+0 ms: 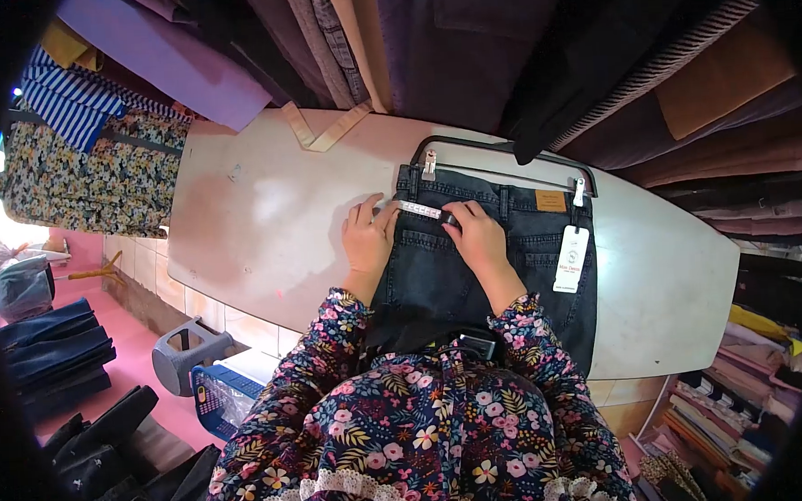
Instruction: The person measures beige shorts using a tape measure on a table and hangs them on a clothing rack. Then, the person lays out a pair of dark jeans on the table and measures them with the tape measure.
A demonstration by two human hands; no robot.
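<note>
A pair of dark grey jeans [438, 271] lies on a white board, clipped by its waistband to a black hanger [477, 143]. Across the upper left of the jeans, just below the waistband, runs a short stretch of white measuring tape [419, 210]. My left hand [369, 241] pinches the tape's left end at the edge of the jeans. Thumb and fingers of my right hand [479, 245] close on its other end, beside a small dark round part. A white paper tag [571, 258] hangs over the right back pocket, below a tan label [550, 201].
Hanging clothes [464, 51] line the far edge of the white board [265, 212]. Folded fabrics [738, 388] are stacked at the right. To the left on the floor are a grey stool [184, 354], a blue basket [218, 402] and dark jeans [52, 351].
</note>
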